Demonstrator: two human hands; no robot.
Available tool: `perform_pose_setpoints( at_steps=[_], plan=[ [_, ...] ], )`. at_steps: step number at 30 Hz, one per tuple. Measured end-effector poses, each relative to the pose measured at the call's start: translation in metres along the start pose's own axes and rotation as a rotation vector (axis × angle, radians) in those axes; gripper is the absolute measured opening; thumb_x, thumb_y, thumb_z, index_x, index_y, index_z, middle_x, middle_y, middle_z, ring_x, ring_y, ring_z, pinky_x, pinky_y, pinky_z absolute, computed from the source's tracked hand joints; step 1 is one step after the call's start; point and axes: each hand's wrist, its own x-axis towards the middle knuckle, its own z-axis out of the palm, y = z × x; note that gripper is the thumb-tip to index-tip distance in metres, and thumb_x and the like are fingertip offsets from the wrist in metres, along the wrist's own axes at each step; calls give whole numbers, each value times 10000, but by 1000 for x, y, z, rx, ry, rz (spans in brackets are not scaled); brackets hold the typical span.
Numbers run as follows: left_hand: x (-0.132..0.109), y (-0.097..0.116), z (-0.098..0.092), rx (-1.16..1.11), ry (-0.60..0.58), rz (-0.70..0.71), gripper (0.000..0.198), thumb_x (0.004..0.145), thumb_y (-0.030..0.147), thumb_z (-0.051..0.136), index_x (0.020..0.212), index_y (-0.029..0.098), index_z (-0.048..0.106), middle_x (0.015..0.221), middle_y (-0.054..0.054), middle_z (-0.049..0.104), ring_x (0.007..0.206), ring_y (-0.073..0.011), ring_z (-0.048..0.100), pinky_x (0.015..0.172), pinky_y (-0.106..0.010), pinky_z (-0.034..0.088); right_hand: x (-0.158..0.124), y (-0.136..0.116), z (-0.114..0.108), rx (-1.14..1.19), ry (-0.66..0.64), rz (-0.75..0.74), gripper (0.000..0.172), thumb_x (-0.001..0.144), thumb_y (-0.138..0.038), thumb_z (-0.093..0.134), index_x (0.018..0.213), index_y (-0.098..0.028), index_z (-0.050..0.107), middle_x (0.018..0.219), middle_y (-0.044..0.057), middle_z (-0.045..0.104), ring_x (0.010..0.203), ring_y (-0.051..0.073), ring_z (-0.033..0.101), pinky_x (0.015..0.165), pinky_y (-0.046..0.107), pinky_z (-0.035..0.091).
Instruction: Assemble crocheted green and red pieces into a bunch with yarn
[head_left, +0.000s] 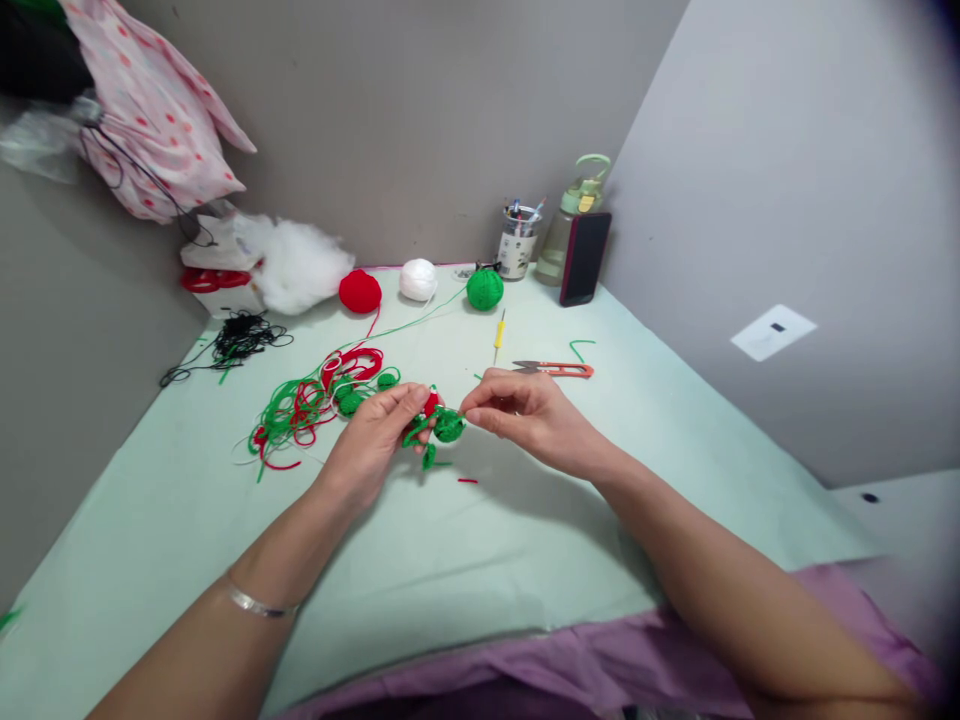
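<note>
Between the thumb and fingers of my left hand is a small crocheted piece, green with a red and white part. A little green crocheted bit dangles beneath it. My right hand is closed in a pinch at the piece's right edge; what its fingertips grip is too small to make out. Just beyond that hand lie thread snips with orange handles and a yellow-handled crochet hook. Short red and green yarn scraps rest on the table nearby.
Left of my hands spreads a tangle of red, green and white yarn. Behind stand red, white and green yarn balls, stuffing, a pen cup, a bottle and a phone. Black yarn lies far left.
</note>
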Motion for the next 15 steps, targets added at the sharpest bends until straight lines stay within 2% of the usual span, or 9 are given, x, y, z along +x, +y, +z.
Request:
perform_pose_setpoints(
  at_steps=[5,10,15],
  plan=[
    [1,-1,-1,5,-2,-3,353,833,484,684,715,167,582,639,24,528,553,-93,465,509,-202,398,-1,-1,-2,-38,-18,-10,126,883,-193,625,838,-140,730,770,2,552,642,87,465,595,249,357],
    [-1,-1,2,22,-66,-26,382,835,482,683,672,158,563,620,26,502,530,-84,441,483,-199,377,-1,1,-3,-21,-66,-38,128,895,-215,634,850,-146,732,783,0,539,650,87,465,601,246,357],
    [-4,0,4,-36,-79,-89,288,847,433,686,814,162,596,656,33,503,531,-67,435,468,-167,337,2,5,-2,52,-70,-33,123,895,-231,644,870,-154,737,809,12,548,688,105,503,642,257,394]
  ],
)
